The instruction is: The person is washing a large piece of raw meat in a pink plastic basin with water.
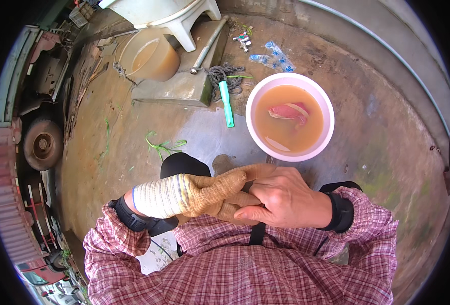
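My left hand [213,192] wears a tan-coated work glove [158,196] with a striped knit cuff, its fingers extended toward the right. My right hand [286,200] is bare and grips the finger part of that glove, thumb below and knuckles on top. Both hands meet in front of my checked shirt. Just beyond them stands a pale pink basin [328,118] of cloudy brown water. A red, soft-looking item [286,110] with a pale band lies partly under the water; what it is I cannot tell.
A turquoise-handled tool [226,105] and tangled dark rope [225,72] lie left of the basin. Behind are a concrete slab [171,93], metal pipe [209,47], bucket [169,63], tap fittings [244,41] and plastic wrapping [280,59]. Green plant scraps [166,145] litter the wet floor.
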A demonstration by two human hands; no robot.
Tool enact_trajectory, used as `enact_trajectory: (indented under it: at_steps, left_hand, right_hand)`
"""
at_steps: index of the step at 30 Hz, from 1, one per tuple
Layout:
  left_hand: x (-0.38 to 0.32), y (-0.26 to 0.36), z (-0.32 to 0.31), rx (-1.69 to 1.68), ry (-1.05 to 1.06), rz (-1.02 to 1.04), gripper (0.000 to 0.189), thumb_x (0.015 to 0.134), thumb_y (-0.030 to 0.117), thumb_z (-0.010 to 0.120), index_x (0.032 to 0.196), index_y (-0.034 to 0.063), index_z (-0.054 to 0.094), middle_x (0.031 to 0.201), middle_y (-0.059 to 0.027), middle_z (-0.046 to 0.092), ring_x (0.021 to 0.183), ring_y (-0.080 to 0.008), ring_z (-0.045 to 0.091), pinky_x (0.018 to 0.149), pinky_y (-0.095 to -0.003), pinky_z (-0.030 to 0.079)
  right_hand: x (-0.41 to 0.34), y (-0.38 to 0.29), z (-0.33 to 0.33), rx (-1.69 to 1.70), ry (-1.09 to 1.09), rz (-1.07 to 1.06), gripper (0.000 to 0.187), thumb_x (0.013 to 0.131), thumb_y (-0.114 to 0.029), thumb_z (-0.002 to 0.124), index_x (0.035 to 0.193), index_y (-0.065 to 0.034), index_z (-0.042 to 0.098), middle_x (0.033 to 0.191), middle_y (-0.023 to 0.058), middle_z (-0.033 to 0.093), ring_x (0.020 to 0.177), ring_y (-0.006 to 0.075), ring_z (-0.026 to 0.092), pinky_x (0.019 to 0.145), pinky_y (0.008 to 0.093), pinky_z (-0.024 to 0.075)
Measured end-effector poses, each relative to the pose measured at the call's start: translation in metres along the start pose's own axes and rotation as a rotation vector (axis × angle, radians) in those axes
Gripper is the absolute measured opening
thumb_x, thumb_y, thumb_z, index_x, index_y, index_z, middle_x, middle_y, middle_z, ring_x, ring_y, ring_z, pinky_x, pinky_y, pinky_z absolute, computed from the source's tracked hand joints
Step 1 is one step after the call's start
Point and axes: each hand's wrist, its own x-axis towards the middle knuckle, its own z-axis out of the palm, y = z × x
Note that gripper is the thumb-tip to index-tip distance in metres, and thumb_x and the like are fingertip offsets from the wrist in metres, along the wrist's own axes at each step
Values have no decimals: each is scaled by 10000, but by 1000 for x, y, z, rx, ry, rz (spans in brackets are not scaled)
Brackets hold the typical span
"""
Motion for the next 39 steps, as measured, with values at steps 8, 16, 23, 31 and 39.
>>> enact_trajectory:
  at_steps: [8, 16, 23, 31, 39]
  left_hand:
    - [-9, -24, 1, -65, -300, 105, 533, 1039, 240, 359, 1467, -35, 201, 1420, -167, 427, 1308, -232, 440, 1043, -313, 417]
    - [-26, -7, -9, 284, -202, 20, 465, 1048, 192, 319, 1488, 58, 247, 1399, -158, 470, 1057, -134, 603, 687, -202, 539]
    - [-25, 28, 12, 338, 56, -88, 517, 1044, 273, 354, 1502, 77, 216, 1248, -133, 587, 828, -105, 605, 584, -233, 517]
    - [-11, 10, 8, -116, -366, 121, 486, 1038, 167, 336, 1490, 37, 214, 1385, -140, 443, 1108, -143, 479, 798, -240, 495]
    - [-21, -26, -16, -561, -562, -119, 465, 1032, 74, 320, 1479, 2, 212, 1504, -145, 317, 1353, -176, 369, 986, -247, 476]
  right_hand:
    - [-10, -5, 11, 279, -55, -149, 439, 877, -239, 677, 543, 0, 522, 472, 164, 447, 386, 327, 473, 370, 399, 355]
    - [14, -13, 4, 338, -194, -2, 491, 926, -314, 595, 568, 15, 529, 520, 198, 488, 452, 366, 521, 417, 430, 384]
    - [20, -21, -6, -178, 94, -28, 431, 861, -376, 663, 679, 13, 639, 661, 157, 630, 522, 336, 612, 472, 409, 471]
    - [15, -34, -20, 512, -322, 547, 296, 931, -248, 609, 1071, 13, 622, 672, 102, 630, 566, 180, 628, 547, 307, 499]
    - [23, -53, -26, 567, -340, 406, 356, 963, -285, 571, 794, 16, 659, 518, 33, 553, 485, 106, 543, 481, 272, 443]
